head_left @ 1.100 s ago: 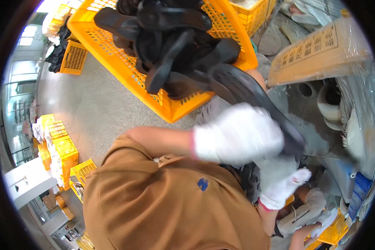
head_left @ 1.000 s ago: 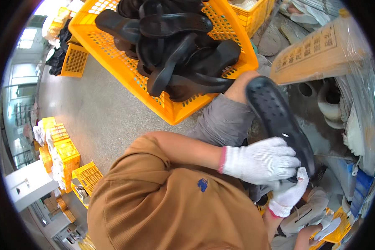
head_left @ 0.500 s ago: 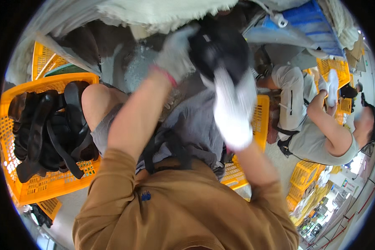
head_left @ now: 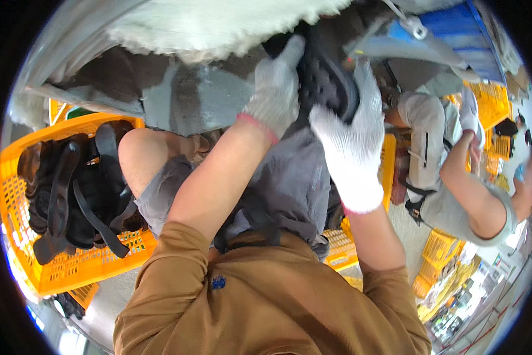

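A black clog with holes in its upper (head_left: 331, 83) is held in front of me, below a white fluffy mass. My left hand (head_left: 278, 86), in a whitish knit glove, is closed on the clog's left side, its thumb along the edge. At the clog's right rim is my right hand (head_left: 358, 139), in a white glove, with thumb and fingers spread apart; whether it touches the rim is hard to tell. The far end of the clog is hidden in shadow under the fluff.
White fluffy material (head_left: 218, 26) hangs across the top, over a grey metal surface (head_left: 195, 97). To my left stands an orange crate (head_left: 59, 278) of black footwear pieces (head_left: 79, 189). Another orange crate (head_left: 342, 248) is by my right leg. A co-worker (head_left: 461, 189) sits at right, near a blue panel (head_left: 437, 35).
The clog has turned, so its perforated upper now shows. My right hand has spread its fingers and moved slightly right. My left hand has shifted right. The co-worker's arm has moved.
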Demonstrator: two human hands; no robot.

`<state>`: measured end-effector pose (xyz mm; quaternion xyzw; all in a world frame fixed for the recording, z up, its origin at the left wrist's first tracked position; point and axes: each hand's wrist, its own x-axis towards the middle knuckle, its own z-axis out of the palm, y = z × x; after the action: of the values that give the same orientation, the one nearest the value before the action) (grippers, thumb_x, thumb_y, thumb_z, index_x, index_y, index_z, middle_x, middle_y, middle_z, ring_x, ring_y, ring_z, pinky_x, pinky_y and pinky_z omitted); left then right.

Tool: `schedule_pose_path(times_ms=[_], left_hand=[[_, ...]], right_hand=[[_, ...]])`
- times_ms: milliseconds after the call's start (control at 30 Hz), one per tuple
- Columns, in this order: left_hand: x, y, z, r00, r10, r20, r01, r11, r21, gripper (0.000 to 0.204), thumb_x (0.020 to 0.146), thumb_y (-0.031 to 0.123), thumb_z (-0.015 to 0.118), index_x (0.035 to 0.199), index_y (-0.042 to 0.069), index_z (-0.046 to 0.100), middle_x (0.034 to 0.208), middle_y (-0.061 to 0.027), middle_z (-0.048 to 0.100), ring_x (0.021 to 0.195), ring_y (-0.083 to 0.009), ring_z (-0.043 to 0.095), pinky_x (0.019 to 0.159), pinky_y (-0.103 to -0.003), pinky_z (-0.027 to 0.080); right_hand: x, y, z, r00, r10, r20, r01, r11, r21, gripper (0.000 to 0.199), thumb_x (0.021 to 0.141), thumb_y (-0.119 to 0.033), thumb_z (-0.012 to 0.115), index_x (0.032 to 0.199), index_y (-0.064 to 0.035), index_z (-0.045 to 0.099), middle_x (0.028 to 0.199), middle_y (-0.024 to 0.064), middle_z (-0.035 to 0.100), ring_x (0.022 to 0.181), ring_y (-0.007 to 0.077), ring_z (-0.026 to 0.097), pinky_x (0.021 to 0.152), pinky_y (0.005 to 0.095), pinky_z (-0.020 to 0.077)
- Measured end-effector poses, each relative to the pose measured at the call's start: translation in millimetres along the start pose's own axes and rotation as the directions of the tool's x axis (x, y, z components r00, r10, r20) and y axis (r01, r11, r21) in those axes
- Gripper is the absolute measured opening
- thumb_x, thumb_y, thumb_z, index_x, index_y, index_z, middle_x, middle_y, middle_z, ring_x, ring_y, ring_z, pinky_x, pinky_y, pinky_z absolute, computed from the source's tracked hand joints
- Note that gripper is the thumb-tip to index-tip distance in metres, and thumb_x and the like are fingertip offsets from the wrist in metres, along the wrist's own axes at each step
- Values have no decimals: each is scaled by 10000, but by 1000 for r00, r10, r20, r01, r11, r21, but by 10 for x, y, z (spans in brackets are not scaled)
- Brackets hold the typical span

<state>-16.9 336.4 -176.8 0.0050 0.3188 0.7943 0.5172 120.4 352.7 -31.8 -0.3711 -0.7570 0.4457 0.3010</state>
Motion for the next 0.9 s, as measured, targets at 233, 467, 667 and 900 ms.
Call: schedule_pose_path(times_ms=[233,467,667,900], left_hand=[[-92,1060,-119,941,279,-191,119,257,959,682,1023,533,648,1459,10,610,1359,-187,709,1275,-298,661,1112,-393,502],[-577,433,56,989,6,-145,68,864,499,636,952,454,811,1315,-52,678,1198,-140,751,1031,-201,707,950,-355,561],[-205,439,-143,991,6,137,-54,935,351,439,1044,332,715,1238,-62,713,1109,-161,778,1039,-226,759,880,-360,635],[-933,838,-130,988,-139,-64,114,947,-299,750,950,719,642,1353,86,644,1182,-190,719,1089,-400,705,963,-569,616]], right_hand=[[867,567,420,995,-75,-72,59,978,-201,563,772,-308,793,1205,43,720,1084,301,753,1076,473,724,969,476,577],[573,-13,237,985,-65,162,42,990,138,396,826,-290,794,1109,-13,769,1062,224,762,1040,407,720,940,475,545],[16,-145,-124,753,-315,577,650,220,-728,629,775,-226,810,1390,-149,708,1410,111,690,1423,386,535,1185,658,347],[-840,243,355,731,-470,495,633,737,-235,600,862,-131,802,1442,-55,667,1395,172,716,1249,325,720,1046,406,568]])
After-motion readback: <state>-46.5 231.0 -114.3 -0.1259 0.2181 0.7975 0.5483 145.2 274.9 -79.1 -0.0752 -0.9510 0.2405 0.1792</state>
